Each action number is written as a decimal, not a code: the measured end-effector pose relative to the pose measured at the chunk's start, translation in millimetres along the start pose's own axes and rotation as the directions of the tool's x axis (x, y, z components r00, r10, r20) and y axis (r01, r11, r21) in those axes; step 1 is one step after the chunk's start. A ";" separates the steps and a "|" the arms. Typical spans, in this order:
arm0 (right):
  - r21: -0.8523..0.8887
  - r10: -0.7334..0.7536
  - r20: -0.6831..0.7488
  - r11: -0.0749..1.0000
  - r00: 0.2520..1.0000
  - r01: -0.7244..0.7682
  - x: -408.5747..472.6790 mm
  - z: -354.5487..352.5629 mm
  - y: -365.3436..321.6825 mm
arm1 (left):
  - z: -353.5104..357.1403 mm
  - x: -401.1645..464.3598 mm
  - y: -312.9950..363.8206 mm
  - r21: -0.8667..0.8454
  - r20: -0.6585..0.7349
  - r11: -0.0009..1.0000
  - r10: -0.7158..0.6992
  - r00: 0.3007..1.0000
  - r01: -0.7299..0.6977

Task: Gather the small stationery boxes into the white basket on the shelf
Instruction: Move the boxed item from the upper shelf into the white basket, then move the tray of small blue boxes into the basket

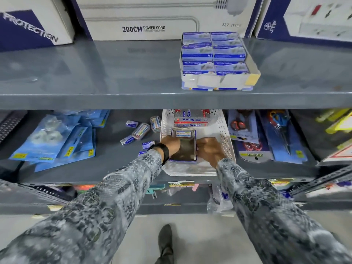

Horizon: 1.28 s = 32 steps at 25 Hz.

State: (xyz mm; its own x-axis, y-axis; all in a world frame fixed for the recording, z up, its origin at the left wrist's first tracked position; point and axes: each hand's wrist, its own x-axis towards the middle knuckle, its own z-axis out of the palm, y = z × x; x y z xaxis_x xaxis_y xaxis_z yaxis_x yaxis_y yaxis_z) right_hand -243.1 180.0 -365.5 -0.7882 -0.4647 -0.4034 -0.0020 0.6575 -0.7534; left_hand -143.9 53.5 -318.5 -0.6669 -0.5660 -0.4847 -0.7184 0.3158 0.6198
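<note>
A white perforated basket (225,138) stands on the middle shelf. Inside it, at the back, lie red and silver Softek boxes (191,118). At its front sits an open cardboard carton (185,147) with blue edges and one small labelled box at its far end. My left hand (170,143) grips the carton's left side and my right hand (208,148) grips its right side. Several small blue-white stationery boxes (131,123) and clear-lidded cases (141,131) lie loose on the shelf left of the basket.
The upper shelf carries a tray of stacked blue staple boxes (215,60) and large power-cord cartons (144,18) behind. Blue blister packs (57,138) lie at the left, scissors packs (247,136) at the right. The shelf's front lip (114,101) overhangs the basket.
</note>
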 end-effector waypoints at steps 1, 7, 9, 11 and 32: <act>0.043 0.000 -0.005 0.999 1.000 0.001 -9.7 -3.3 -2.1 | -1.5 3.3 -3.6 -0.094 0.016 0.995 -0.040 0.999 0.041; 0.368 -0.262 -0.137 0.882 0.955 0.295 -134.8 -38.7 -24.9 | -16.0 -103.2 -15.7 -0.443 -0.192 0.860 0.184 0.964 -0.252; 0.486 -0.316 -0.134 0.805 0.939 0.341 -176.9 -52.8 -27.1 | -23.8 -152.9 -15.9 -0.485 -0.269 0.786 0.284 0.921 -0.384; 0.542 -0.419 -0.190 0.709 0.888 0.451 -213.3 -71.6 -38.1 | -39.2 -199.8 -7.6 -0.510 -0.337 0.705 0.363 0.869 -0.492; -0.330 -0.337 -0.330 0.916 0.882 0.226 -172.6 -186.6 -219.3 | -186.9 -179.5 175.5 0.080 -0.095 0.938 0.345 0.934 -0.338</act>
State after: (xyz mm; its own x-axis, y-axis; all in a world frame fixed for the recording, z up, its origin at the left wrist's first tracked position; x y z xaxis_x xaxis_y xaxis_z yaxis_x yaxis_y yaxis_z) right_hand -221.4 226.6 -33.7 -0.8977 -0.4351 0.0695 -0.3833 0.6934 -0.6101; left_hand -113.3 68.2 -7.4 -0.8519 -0.4917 -0.1801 -0.4637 0.5486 0.6957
